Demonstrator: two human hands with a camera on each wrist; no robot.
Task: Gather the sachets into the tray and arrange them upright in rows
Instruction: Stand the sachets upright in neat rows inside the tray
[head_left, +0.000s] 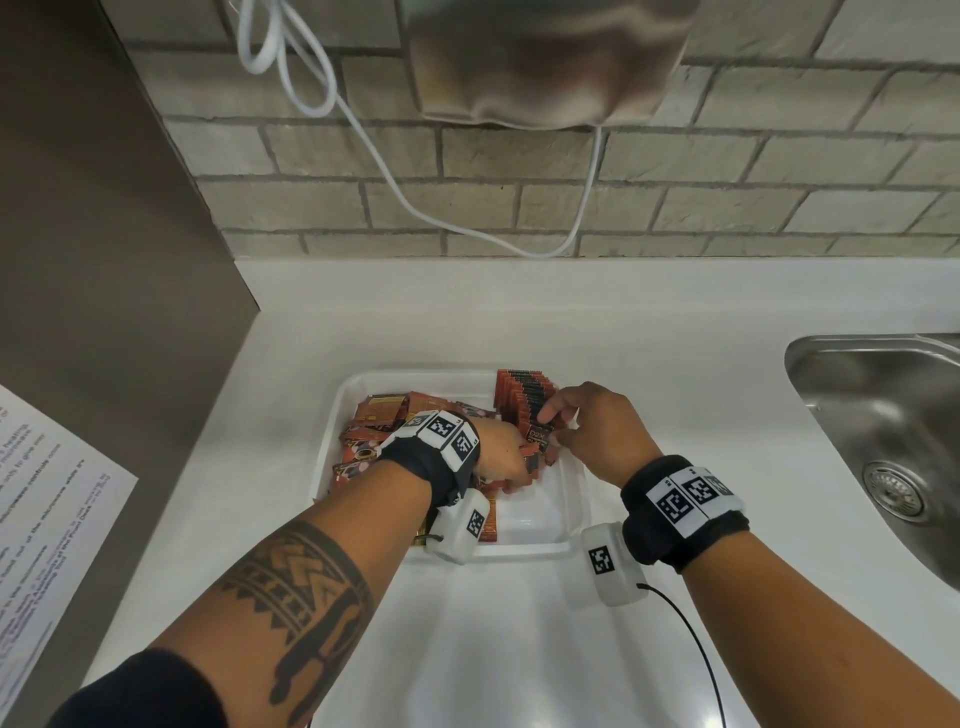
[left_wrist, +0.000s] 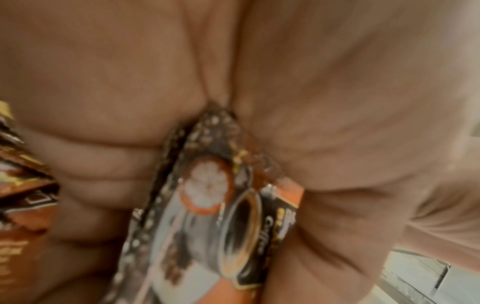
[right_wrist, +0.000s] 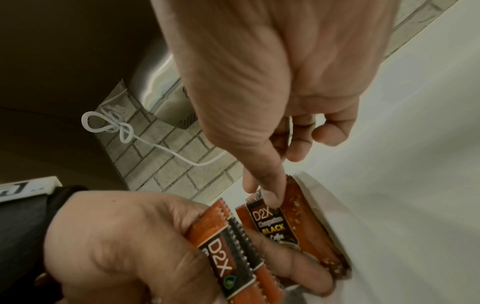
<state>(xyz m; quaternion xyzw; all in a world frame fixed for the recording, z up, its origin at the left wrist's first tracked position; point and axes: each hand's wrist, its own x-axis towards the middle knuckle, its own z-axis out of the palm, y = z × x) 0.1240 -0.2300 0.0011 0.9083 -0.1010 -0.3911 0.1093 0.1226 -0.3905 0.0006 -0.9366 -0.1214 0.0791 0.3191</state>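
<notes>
A white tray (head_left: 569, 540) sits on the white counter. Along its back right side stands a row of upright orange-and-black sachets (head_left: 522, 397). Several loose sachets (head_left: 376, 431) lie heaped in its left half. My left hand (head_left: 506, 457) is over the tray's middle and grips a few sachets (right_wrist: 223, 242), which also show against the palm in the left wrist view (left_wrist: 207, 205). My right hand (head_left: 558, 421) pinches the top of the row's front sachet (right_wrist: 272, 224), which stands against the tray's rim (right_wrist: 311, 193).
A steel sink (head_left: 883, 415) is set into the counter at the right. A printed sheet (head_left: 41, 519) lies at the left. A white cable (head_left: 395, 192) hangs along the brick wall under a mounted steel appliance (head_left: 545, 62). A thin black cable (head_left: 691, 639) trails from my right wrist.
</notes>
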